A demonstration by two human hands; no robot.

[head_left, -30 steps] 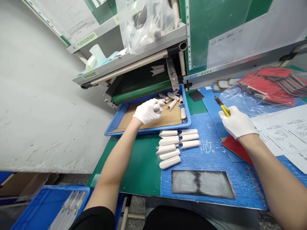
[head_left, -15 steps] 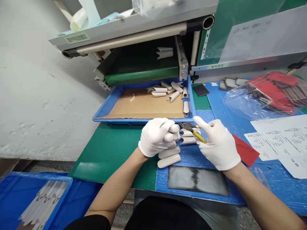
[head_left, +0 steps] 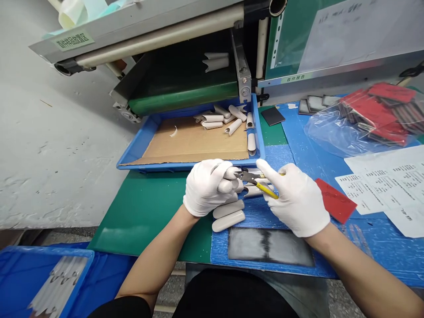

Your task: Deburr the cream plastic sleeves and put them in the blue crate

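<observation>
- Head view, working just near the front rim of the blue tray [head_left: 188, 166]: pinching a white tube [head_left: 232, 172] in the left hand [head_left: 207, 187], fingers curled almost shut around it.
- Clamping yellow-handled side cutters [head_left: 261, 186] in the right hand [head_left: 296, 198], grip closed, forefinger stretched along the top.
- Holding the cutter tips right at the tube's right end, apparently trimming; calling for a steady left-hand grip.
- Working with little room: hands squeezed between the tray rim on the far side and white tubes [head_left: 228, 221] lying just nearer on the blue mat [head_left: 274, 216].
- Showing open room left across the green mat [head_left: 142, 207]; a red card [head_left: 335, 201] lying just right of the right hand.
</observation>
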